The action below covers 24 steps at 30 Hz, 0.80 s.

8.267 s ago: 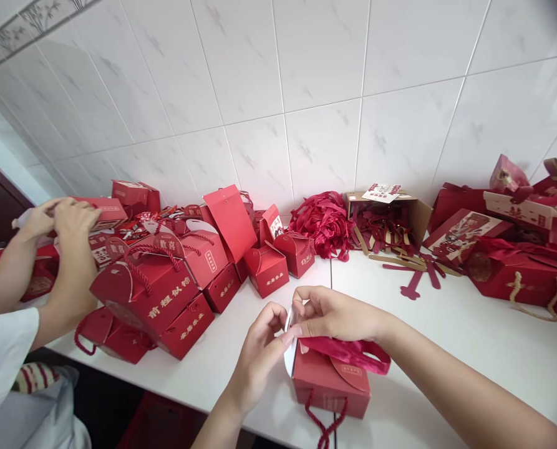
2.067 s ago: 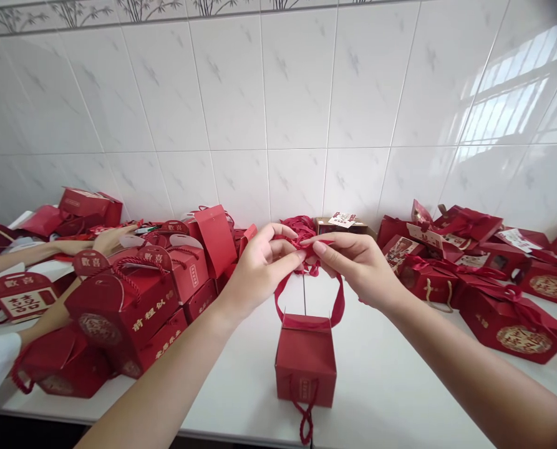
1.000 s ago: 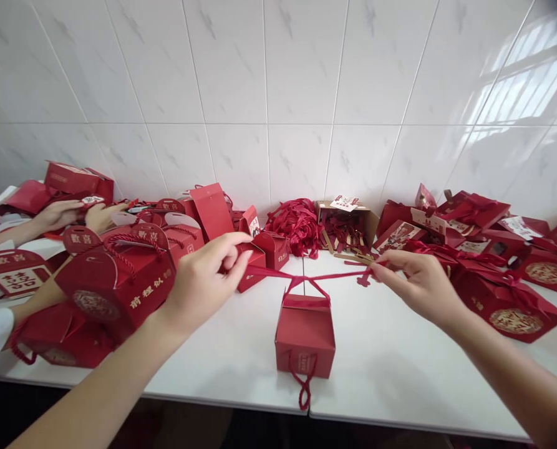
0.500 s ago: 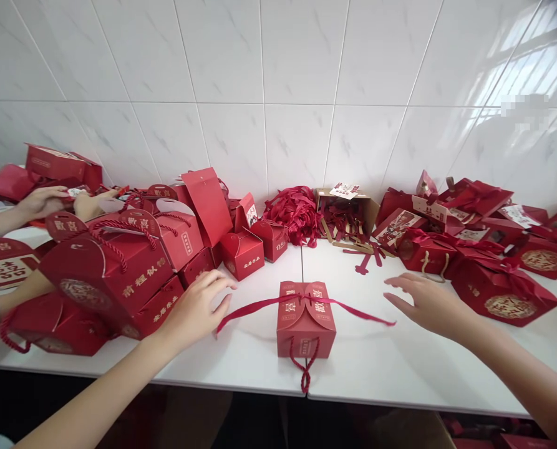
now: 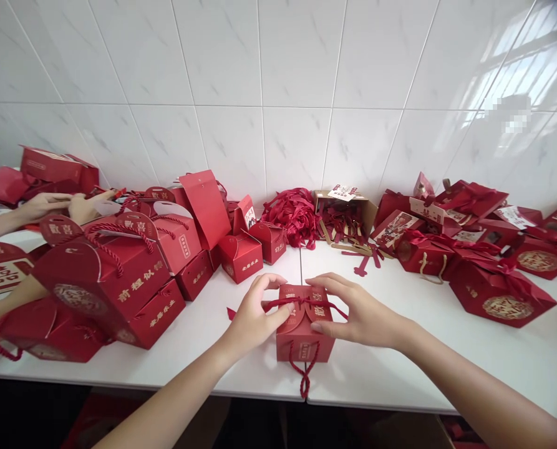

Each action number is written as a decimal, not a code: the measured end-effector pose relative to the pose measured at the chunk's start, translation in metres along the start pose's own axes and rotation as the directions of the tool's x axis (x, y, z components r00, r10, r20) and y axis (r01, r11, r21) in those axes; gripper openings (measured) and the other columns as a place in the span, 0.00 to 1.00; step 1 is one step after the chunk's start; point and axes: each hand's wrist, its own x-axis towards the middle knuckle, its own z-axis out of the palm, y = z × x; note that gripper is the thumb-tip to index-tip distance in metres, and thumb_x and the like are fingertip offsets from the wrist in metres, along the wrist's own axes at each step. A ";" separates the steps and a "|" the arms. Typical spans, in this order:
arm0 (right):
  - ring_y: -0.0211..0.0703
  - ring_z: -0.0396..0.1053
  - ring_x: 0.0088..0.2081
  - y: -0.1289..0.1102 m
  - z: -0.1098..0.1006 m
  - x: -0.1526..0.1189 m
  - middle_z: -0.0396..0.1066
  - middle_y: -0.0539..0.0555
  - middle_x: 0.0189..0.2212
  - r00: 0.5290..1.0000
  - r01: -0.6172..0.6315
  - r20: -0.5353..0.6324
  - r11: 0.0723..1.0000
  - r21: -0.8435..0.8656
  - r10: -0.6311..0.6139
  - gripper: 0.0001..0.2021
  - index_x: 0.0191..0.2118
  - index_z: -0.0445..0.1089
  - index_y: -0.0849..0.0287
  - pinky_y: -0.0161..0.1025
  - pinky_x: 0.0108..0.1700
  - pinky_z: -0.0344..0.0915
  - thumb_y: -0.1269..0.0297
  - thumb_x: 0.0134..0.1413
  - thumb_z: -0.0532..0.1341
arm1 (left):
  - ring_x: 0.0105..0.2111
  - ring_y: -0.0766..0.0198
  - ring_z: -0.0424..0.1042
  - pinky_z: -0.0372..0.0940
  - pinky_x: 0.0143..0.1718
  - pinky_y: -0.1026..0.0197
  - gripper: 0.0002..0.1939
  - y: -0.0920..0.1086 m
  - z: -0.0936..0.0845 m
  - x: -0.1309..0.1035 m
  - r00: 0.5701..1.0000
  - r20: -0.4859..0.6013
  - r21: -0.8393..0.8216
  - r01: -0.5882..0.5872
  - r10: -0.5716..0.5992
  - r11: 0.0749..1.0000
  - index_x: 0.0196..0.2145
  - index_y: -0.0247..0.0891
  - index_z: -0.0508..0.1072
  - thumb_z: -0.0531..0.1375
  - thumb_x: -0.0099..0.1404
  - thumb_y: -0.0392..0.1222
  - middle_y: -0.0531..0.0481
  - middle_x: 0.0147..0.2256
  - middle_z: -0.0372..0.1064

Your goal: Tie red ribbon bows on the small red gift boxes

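In front of me a small red gift box (image 5: 305, 349) stands upright on the white table, gold characters on its top flaps. A red ribbon (image 5: 273, 304) is knotted across the top, its tails running out to both sides. From the left side, my left hand (image 5: 259, 312) grips the box's top, its thumb over the ribbon. My right hand (image 5: 353, 308) grips the opposite side, fingers at the far edge and thumb lower on the near flap. A twisted red cord handle (image 5: 305, 377) hangs down the box's front.
Larger red boxes (image 5: 105, 280) are stacked at left, where another person's hands (image 5: 48, 204) work. Behind lie a heap of red ribbons (image 5: 290, 215) and an open carton (image 5: 365, 215) of strips. More ribboned boxes (image 5: 503, 293) crowd the right.
Both my hands have come inward from either side of the gift box and taken hold of its top. The box stands in nearly the same place.
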 end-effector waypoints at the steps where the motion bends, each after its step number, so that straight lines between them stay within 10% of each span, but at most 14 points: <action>1: 0.45 0.67 0.49 0.001 0.001 0.000 0.64 0.57 0.51 1.000 0.000 -0.011 1.000 0.009 0.000 0.27 0.57 0.60 0.55 0.42 0.53 0.66 0.57 0.52 0.65 | 0.53 0.54 0.64 0.65 0.51 0.50 0.12 -0.001 0.000 0.000 1.000 -0.002 -0.009 0.011 -0.011 1.000 0.42 0.42 0.66 0.60 0.59 0.39 0.46 0.47 0.65; 16: 0.48 0.67 0.51 0.027 0.019 0.008 0.65 0.59 0.51 0.987 0.055 -0.155 0.998 0.040 -0.049 0.19 0.52 0.66 0.53 0.46 0.53 0.66 0.55 0.55 0.62 | 0.54 0.55 0.64 0.58 0.56 0.49 0.15 -0.015 0.001 0.021 0.998 -0.068 -0.093 -0.003 -0.003 0.996 0.42 0.42 0.66 0.63 0.57 0.40 0.47 0.47 0.67; 24: 0.49 0.61 0.58 0.099 0.057 0.087 0.66 0.62 0.52 0.792 0.003 -0.606 0.991 0.132 0.078 0.17 0.44 0.70 0.58 0.52 0.61 0.56 0.58 0.63 0.47 | 0.52 0.58 0.67 0.61 0.54 0.53 0.14 -0.060 0.019 0.115 0.972 -0.236 -0.258 -0.048 -0.015 0.965 0.43 0.38 0.65 0.59 0.62 0.45 0.42 0.49 0.67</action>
